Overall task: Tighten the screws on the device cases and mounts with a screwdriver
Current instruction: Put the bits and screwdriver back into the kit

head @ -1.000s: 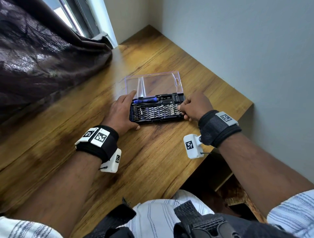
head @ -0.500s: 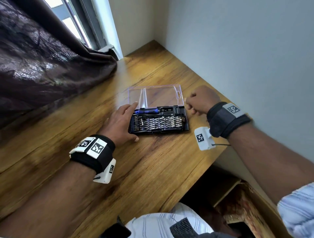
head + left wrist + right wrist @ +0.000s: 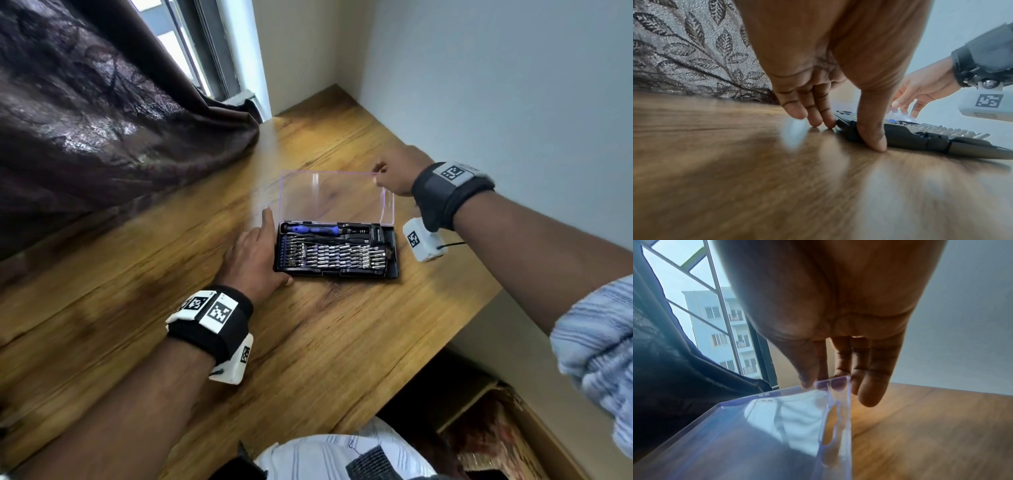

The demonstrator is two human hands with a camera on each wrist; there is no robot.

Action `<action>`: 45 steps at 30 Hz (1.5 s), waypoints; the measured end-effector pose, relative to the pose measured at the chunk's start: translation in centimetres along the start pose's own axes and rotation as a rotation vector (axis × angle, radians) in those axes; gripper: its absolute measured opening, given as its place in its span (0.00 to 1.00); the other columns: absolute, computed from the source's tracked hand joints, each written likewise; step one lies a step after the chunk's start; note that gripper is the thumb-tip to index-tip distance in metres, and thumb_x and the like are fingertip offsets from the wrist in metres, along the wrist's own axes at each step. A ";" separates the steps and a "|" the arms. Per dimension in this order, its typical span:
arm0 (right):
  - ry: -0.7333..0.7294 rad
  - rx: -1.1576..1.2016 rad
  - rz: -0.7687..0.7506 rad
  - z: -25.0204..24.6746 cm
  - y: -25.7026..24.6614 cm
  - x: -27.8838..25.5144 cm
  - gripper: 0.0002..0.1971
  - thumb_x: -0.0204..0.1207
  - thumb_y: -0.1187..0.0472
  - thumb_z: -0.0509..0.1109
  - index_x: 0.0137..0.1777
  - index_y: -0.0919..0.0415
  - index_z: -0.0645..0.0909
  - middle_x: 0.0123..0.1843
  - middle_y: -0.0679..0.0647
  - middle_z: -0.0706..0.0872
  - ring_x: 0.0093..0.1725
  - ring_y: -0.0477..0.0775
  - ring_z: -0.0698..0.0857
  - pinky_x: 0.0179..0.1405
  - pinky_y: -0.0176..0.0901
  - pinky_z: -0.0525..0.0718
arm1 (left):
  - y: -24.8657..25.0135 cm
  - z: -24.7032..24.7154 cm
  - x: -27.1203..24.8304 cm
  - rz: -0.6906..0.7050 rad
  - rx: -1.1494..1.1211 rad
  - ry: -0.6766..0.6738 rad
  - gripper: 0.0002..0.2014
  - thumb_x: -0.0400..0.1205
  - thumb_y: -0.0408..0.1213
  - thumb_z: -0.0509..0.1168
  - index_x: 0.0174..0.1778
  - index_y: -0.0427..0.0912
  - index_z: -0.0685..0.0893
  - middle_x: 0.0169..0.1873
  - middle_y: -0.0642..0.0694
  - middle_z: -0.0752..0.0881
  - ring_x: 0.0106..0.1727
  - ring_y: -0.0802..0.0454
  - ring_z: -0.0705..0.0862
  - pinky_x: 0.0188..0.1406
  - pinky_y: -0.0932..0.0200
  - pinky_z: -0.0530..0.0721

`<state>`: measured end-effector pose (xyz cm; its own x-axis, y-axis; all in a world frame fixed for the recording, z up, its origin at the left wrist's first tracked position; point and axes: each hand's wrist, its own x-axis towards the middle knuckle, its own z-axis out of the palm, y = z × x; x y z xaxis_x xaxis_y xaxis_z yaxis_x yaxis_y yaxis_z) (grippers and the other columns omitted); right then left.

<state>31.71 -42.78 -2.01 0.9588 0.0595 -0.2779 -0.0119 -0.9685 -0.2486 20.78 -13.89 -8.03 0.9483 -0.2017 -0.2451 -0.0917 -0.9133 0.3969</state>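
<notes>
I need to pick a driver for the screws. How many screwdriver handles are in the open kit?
1. The blue-and-black screwdriver handle lies in the back slot of the bit case, just under the raised clear lid. Nothing suggests another, though blur hides fine detail.

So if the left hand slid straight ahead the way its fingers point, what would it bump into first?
Probably nothing soon: the left hand points along the bit case's left side, toward bare table and then the dark curtain. Depth is unclear.

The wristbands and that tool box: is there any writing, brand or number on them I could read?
None can be read.
Left wristband: black-and-white square code patterns only, no letters.
Right wristband: the same.
Bit case: any markings too small and blurred.
Clear lid: no text visible.
</notes>
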 end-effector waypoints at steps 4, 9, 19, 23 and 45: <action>0.145 0.114 -0.018 -1.4 0.0 -2.6 0.10 0.84 0.57 0.70 0.56 0.60 0.91 0.48 0.54 0.86 0.48 0.55 0.80 0.46 0.40 0.68 | 0.0 0.0 -0.2 -0.049 -0.123 -0.020 0.72 0.69 0.41 0.86 0.90 0.47 0.32 0.52 0.46 0.89 0.55 0.41 0.87 0.57 0.43 0.86; 0.230 0.293 -0.110 -1.1 -0.2 -9.0 0.05 0.79 0.60 0.75 0.52 0.55 0.90 0.45 0.46 0.87 0.46 0.47 0.83 0.48 0.38 0.73 | -2.4 -0.2 -0.5 -0.036 -0.364 -0.106 0.52 0.78 0.23 0.75 0.93 0.50 0.54 0.43 0.53 0.86 0.48 0.45 0.87 0.57 0.47 0.85; 0.237 0.121 -0.206 7.2 -0.5 -15.7 0.25 0.74 0.70 0.78 0.71 0.59 0.83 0.62 0.57 0.81 0.52 0.55 0.83 0.53 0.42 0.85 | 0.0 -1.9 -0.8 -0.233 -0.721 -0.071 0.26 0.88 0.61 0.60 0.67 0.42 0.82 0.45 0.41 0.87 0.42 0.45 0.87 0.44 0.47 0.88; 0.130 0.009 -0.174 8.3 -0.9 -16.3 0.26 0.76 0.67 0.77 0.75 0.56 0.80 0.67 0.55 0.78 0.58 0.58 0.82 0.57 0.50 0.87 | 0.4 -0.9 -1.2 -0.141 -0.409 -0.084 0.36 0.83 0.49 0.76 0.85 0.44 0.70 0.58 0.41 0.88 0.52 0.45 0.86 0.55 0.47 0.86; 0.051 -0.168 -0.126 6.8 -2.7 -15.2 0.24 0.78 0.45 0.74 0.70 0.54 0.80 0.73 0.56 0.73 0.73 0.60 0.74 0.69 0.57 0.81 | 2.1 -2.2 -0.5 -0.079 -0.152 -0.171 0.49 0.77 0.49 0.81 0.89 0.50 0.59 0.62 0.37 0.84 0.57 0.42 0.81 0.49 0.52 0.75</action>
<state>15.28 -39.47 -3.45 0.9630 0.1740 -0.2057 0.1518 -0.9812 -0.1194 20.80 -14.91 -5.17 0.8842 -0.2011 -0.4217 0.0395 -0.8672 0.4964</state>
